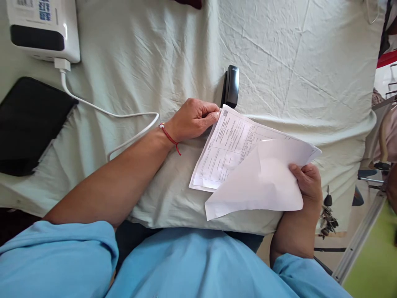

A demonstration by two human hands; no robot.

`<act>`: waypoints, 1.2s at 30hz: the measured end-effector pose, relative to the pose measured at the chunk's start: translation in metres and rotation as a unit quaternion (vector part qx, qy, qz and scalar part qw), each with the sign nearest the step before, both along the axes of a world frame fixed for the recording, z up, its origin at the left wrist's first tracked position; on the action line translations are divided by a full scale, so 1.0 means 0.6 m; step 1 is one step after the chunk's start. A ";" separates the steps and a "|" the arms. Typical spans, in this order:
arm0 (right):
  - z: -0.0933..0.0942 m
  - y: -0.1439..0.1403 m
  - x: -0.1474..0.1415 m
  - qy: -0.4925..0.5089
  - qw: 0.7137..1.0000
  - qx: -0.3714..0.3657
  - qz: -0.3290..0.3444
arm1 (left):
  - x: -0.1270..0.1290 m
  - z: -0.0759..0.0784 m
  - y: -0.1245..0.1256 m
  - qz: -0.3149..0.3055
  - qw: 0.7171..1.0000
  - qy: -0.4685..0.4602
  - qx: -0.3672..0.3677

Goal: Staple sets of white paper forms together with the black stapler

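A stack of printed paper forms (214,161) lies tilted on the cloth-covered table in front of me. My left hand (197,118) pinches the stack's upper left corner between thumb and fingers. On the other side, my right hand (307,182) grips the right end of the papers, thumb on top. One sheet (260,178) is folded back over the forms, its blank white side up, covering their lower right part. Just beyond the corner at my left hand stands a black stapler (232,87).
A white device (46,29) with a white cable (111,114) sits at the upper left. Below it lies a black flat case (34,124). A bunch of keys (328,217) hangs near the table's right edge. The pale cloth (173,54) is wrinkled.
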State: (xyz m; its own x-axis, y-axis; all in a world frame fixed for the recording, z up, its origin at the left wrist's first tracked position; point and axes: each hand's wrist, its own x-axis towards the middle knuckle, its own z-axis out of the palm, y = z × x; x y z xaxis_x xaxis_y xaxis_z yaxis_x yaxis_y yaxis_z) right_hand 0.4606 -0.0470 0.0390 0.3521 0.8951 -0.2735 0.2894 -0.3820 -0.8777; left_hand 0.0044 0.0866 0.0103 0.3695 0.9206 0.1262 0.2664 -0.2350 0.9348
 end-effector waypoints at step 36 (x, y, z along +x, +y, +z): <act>0.012 0.031 -0.051 -0.023 0.999 -0.014 -0.042 | -0.001 -0.007 0.001 -0.056 0.995 0.059 0.057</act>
State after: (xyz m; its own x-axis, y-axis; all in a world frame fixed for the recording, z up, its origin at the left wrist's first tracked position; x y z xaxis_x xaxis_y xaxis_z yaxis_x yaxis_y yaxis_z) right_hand 0.4300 -0.0285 0.0461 0.4391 0.8536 -0.2802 0.2956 -0.4317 -0.8522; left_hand 0.0038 0.0875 0.0059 0.4879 0.8546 0.1779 0.3378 -0.3728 0.8642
